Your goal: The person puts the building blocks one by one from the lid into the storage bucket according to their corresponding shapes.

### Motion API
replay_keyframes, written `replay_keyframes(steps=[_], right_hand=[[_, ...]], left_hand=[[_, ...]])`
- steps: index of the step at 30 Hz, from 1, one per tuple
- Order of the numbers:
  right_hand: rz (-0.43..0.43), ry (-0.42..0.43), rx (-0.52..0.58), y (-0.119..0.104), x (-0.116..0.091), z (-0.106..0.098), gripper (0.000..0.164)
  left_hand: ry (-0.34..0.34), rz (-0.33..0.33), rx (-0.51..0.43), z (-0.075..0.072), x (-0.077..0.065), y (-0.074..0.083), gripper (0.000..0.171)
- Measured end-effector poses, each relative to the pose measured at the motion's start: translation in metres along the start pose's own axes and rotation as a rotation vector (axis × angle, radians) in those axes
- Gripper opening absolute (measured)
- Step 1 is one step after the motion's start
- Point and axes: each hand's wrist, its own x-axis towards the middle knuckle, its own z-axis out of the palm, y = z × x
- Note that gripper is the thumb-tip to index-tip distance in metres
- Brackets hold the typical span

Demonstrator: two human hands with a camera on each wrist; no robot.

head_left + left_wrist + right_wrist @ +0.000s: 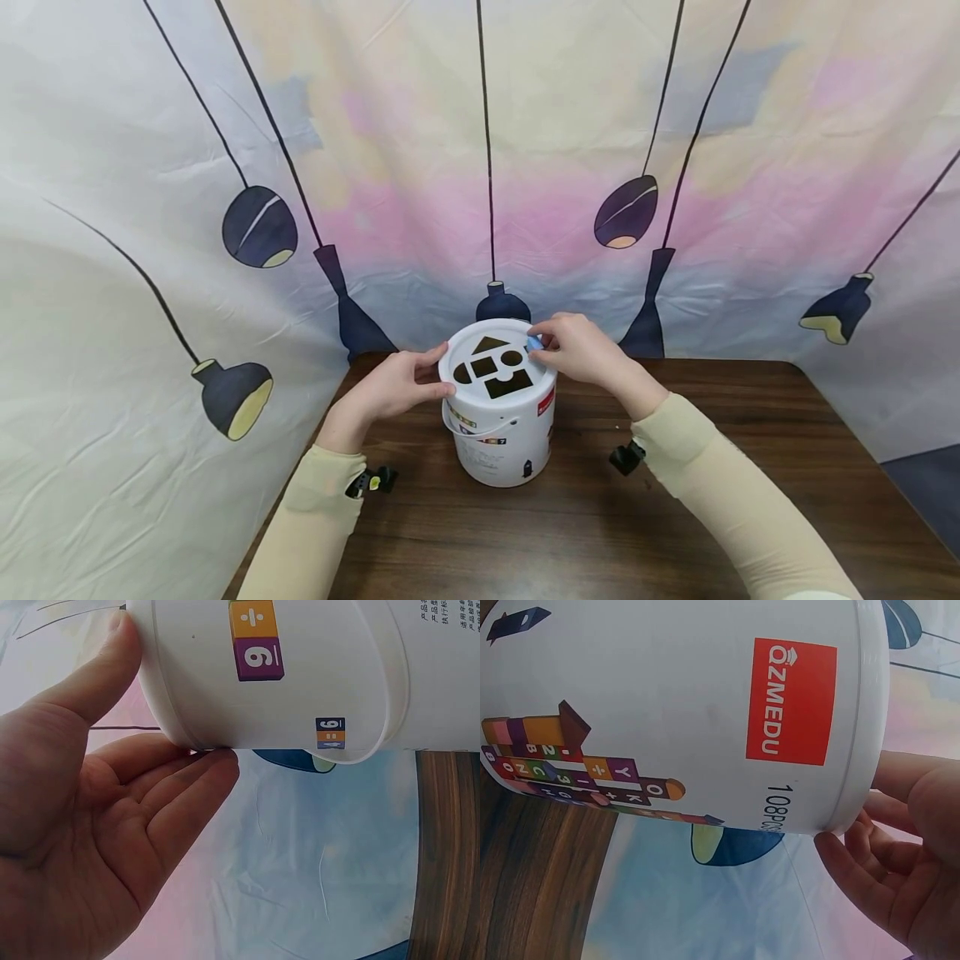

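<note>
A white bucket (498, 454) stands upright on the wooden table, its white lid (487, 334) cut with several shaped holes. My left hand (393, 383) steadies the lid's left rim, thumb on the near side and fingers farther back; in the left wrist view the hand (112, 802) touches the rim with fairly straight fingers. At the lid's right edge, my right hand (581, 350) pinches a small blue block (534, 343) between thumb and fingers, over a hole it partly covers. The right wrist view shows that hand (900, 847) beside the rim, the block hidden there.
A thin white handle (468, 432) hangs down the bucket's near left side. Dark brown tabletop (600, 517) surrounds the bucket. Behind the table hangs a cloth (420, 208) printed with lamps.
</note>
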Motion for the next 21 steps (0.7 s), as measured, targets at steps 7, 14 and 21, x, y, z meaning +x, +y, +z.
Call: replay_keyframes(steps=[7,14,21], right_hand=[[0.022,-0.008,-0.009,-0.003,-0.001,0.001,0.037],[0.025,-0.005,-0.015,-0.004,-0.001,0.001,0.038],[-0.005,0.070,0.037,0.005,-0.014,0.001,0.043]], left_hand=[[0.006,0.031,-0.020,0.000,0.002,-0.001,0.086],[0.003,0.036,-0.039,0.000,0.002,0.000,0.086],[0.033,0.176,0.041,0.010,-0.003,-0.013,0.088]])
